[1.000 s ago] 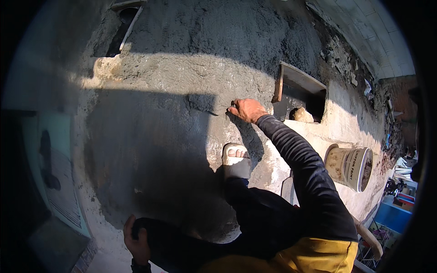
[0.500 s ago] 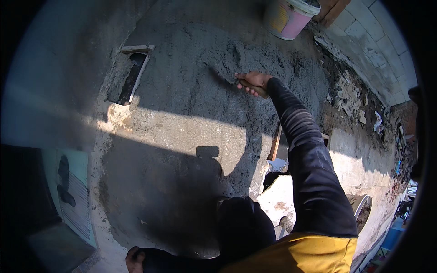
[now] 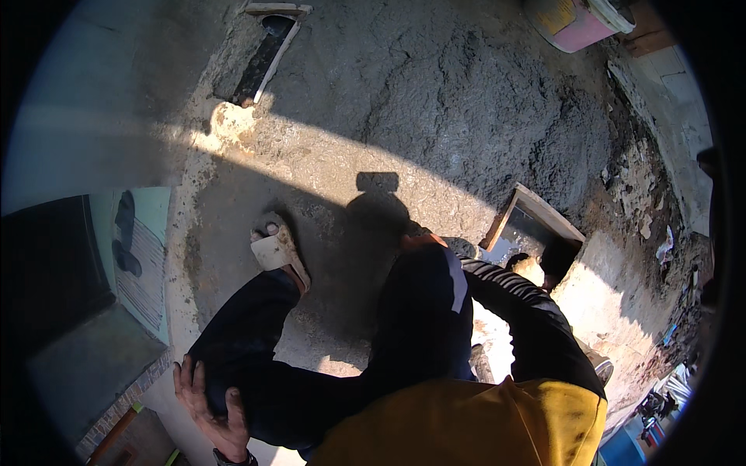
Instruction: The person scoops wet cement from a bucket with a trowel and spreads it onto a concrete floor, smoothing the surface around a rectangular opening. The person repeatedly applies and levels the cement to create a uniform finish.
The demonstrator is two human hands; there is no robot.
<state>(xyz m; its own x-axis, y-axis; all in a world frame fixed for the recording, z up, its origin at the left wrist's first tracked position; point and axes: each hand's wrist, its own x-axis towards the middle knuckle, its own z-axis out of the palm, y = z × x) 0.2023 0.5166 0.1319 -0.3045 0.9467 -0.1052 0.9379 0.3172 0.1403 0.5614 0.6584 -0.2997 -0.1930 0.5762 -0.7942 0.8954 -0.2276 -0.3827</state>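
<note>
Hands relative to wet mortar bed (image 3: pixel 435 85)
Left hand (image 3: pixel 208 404) is lying open on the thigh; right hand is hiding behind the knee, state undeterminable.

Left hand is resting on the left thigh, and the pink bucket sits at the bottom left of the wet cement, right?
Not quite. The left hand does rest on the left thigh, but the pink bucket sits at the top right of the wet cement, near the upper edge, as the head view shows.
</note>
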